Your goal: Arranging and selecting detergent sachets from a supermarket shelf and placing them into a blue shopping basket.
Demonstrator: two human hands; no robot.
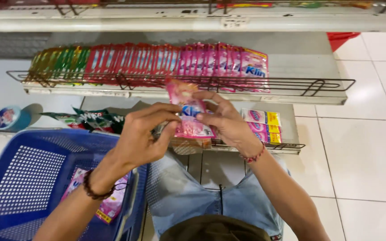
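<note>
Between the two shelves' front edges, both hands hold a pink sachet (188,114) over the person's knees. White floor tiles lie open to the right; a blue basket (32,178) crowds the left, with another pink packet (110,205) inside. Left hand (141,138) is closed, its fingers and thumb pinching the sachet's left edge. Right hand (226,120) pinches the right edge, fingers bent. Sachet stands roughly upright, long axis leaning top-left toward the upper shelf's wire rail (291,82), printed face toward the camera.
</note>
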